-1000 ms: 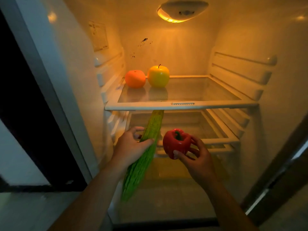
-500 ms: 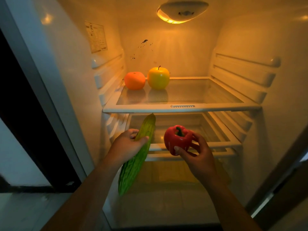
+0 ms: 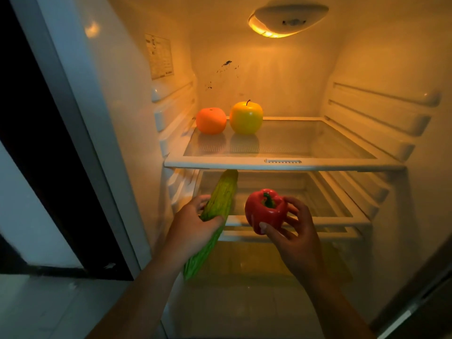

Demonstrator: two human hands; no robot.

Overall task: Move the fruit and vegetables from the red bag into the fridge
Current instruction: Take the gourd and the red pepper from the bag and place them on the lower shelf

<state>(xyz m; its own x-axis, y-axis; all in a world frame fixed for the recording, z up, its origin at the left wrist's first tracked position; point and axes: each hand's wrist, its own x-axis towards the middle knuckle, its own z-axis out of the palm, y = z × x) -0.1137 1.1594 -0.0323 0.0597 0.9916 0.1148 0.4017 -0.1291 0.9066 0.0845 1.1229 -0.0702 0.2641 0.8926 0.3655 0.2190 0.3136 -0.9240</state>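
The fridge is open and lit from its ceiling lamp. My left hand (image 3: 193, 226) grips a long green bitter gourd (image 3: 221, 200) around its middle; the gourd's tip points up and in, just below the front edge of the upper glass shelf (image 3: 281, 163). My right hand (image 3: 291, 231) holds a red bell pepper (image 3: 265, 210) by the fingertips, in front of the lower shelf (image 3: 325, 222). An orange (image 3: 210, 120) and a yellow apple (image 3: 246, 117) stand side by side at the back left of the upper shelf. The red bag is out of view.
Ribbed shelf rails line both fridge walls (image 3: 381, 113). The lamp (image 3: 287, 17) hangs at the top. A label sticker (image 3: 159, 56) is on the left wall. The right part of the upper shelf is bare glass. A dark frame (image 3: 36, 143) stands left of the fridge.
Both hands have risen slightly with the gourd and the pepper and sit closer to the lower shelf. The gourd's tip, which had dipped, is back up near the upper shelf's edge.
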